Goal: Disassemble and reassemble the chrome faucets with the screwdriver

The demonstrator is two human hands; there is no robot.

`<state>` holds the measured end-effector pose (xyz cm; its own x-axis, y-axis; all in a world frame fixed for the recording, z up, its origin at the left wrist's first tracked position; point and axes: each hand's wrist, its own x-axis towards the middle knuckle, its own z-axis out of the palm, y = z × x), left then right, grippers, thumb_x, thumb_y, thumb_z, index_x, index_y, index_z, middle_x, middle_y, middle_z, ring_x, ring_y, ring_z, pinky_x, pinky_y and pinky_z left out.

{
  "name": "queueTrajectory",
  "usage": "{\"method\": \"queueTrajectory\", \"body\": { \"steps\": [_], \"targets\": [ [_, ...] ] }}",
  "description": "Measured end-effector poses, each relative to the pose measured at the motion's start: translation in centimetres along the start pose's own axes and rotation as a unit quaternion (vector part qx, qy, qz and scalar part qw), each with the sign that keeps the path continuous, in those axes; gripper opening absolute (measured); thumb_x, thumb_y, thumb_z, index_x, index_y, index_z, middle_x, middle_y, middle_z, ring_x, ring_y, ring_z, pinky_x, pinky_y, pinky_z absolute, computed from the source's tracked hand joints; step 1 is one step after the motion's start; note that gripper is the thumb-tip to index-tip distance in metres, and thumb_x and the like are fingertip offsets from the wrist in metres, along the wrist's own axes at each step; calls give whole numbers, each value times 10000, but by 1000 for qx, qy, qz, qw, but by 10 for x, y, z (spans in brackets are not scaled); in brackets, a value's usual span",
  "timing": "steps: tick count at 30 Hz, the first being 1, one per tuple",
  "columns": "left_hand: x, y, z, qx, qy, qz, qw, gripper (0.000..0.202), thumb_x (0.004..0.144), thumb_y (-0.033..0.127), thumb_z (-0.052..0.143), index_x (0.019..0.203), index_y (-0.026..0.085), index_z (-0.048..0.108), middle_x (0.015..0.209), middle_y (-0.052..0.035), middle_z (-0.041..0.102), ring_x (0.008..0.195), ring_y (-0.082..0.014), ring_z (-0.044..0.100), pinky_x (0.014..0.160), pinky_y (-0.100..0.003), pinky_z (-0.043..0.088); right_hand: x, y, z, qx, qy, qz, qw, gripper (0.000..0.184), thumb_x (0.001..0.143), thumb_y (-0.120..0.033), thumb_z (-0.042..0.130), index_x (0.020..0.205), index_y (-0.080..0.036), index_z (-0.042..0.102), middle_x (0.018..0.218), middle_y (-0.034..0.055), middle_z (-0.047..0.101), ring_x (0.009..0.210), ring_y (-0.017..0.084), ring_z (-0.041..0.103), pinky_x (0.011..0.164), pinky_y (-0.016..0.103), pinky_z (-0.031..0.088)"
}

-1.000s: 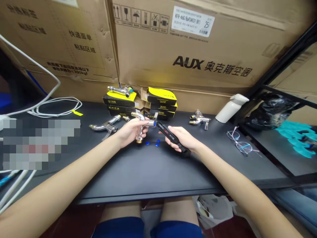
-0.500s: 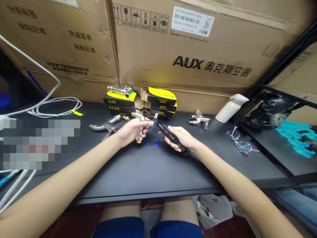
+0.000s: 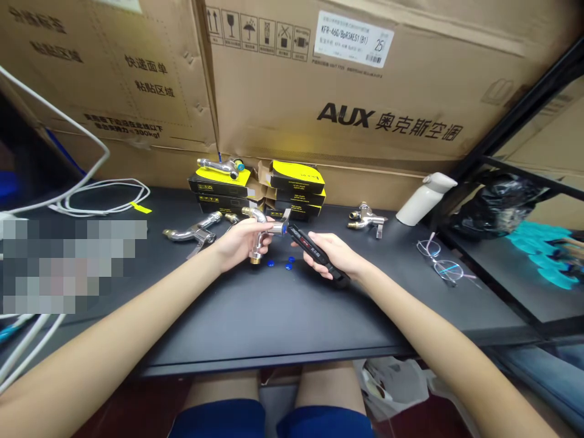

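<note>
My left hand (image 3: 244,244) is closed around a chrome faucet (image 3: 260,241), with its brass threaded end pointing down and its lever side facing right. In my right hand (image 3: 335,252) is a black handheld tool (image 3: 311,248) with pale and red printing; its exact kind is unclear. The tool's tip meets or nearly meets the blue spot at the faucet's handle end. Several small blue caps (image 3: 289,266) lie on the black table (image 3: 274,316) just below. Left of my left hand rests another chrome faucet (image 3: 194,231), with a further one partly hidden behind the fingers.
Yellow-and-black boxes (image 3: 298,177) stand stacked at the back, a faucet (image 3: 220,167) lying on the left stack. To the right are another faucet (image 3: 366,219), a white bottle (image 3: 424,199) and eyeglasses (image 3: 441,261). White cables (image 3: 103,196) loop at left. Large cardboard cartons (image 3: 274,91) form the back.
Almost nothing differs. The view has shifted very slightly; both hands keep the same hold on the faucet and the black tool.
</note>
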<state>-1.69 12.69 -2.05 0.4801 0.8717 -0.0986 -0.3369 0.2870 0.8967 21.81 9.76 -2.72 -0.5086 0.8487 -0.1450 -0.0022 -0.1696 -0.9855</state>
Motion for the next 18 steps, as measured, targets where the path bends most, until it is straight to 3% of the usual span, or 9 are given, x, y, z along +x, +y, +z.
{"method": "queueTrajectory", "body": {
  "steps": [18],
  "targets": [
    [1, -2, -1, 51, 10, 28, 998, 260, 734, 251, 765, 903, 152, 594, 722, 5, 538, 583, -91, 483, 491, -206, 378, 2, 5, 7, 13, 25, -11, 1000, 429, 941, -513, 496, 1100, -141, 637, 634, -21, 594, 348, 55, 391, 277, 177, 367]
  ]
}}
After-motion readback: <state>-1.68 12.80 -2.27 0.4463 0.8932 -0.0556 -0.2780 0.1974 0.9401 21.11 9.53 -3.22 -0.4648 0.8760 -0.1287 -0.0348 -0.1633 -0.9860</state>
